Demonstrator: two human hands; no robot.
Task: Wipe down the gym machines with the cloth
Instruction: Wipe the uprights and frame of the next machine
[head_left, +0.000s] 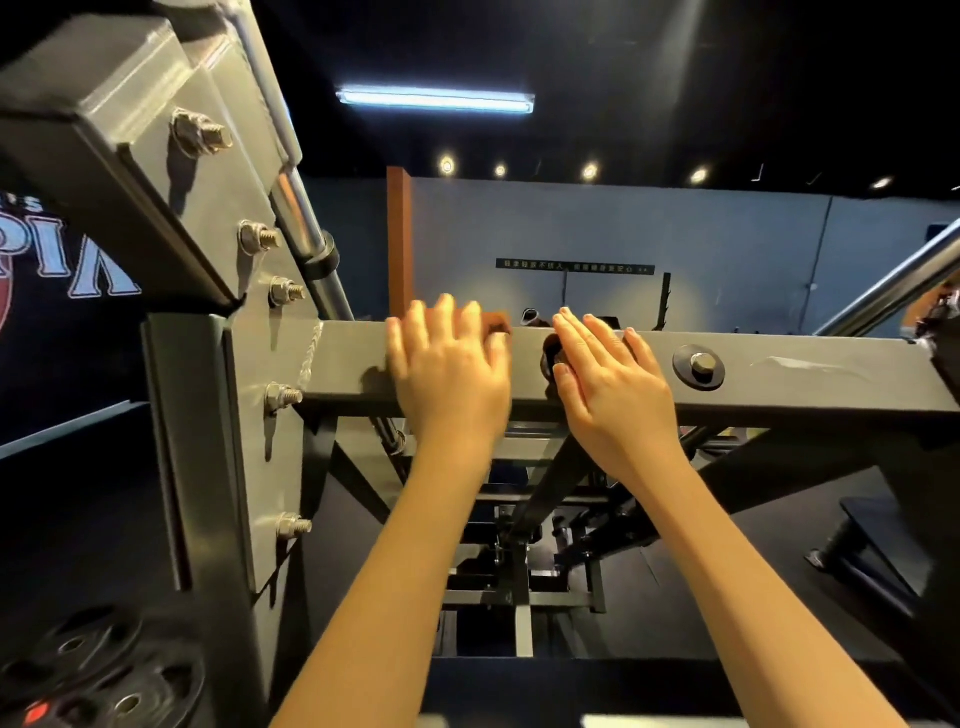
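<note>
A person's left hand (449, 374) and right hand (613, 395) lie flat on a grey steel crossbeam (805, 374) at mid-frame.
The left, fingers straight, presses a brown cloth (496, 323); the right rests open just beside it.

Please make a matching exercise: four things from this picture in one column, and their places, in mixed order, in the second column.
1 cloth
2 right hand
3 weight plates
4 tube light

a on the ceiling
b under the left hand
c bottom left corner of the view
d resting bare on the grey crossbeam

Pairs: 1-b; 2-d; 3-c; 4-a
</note>
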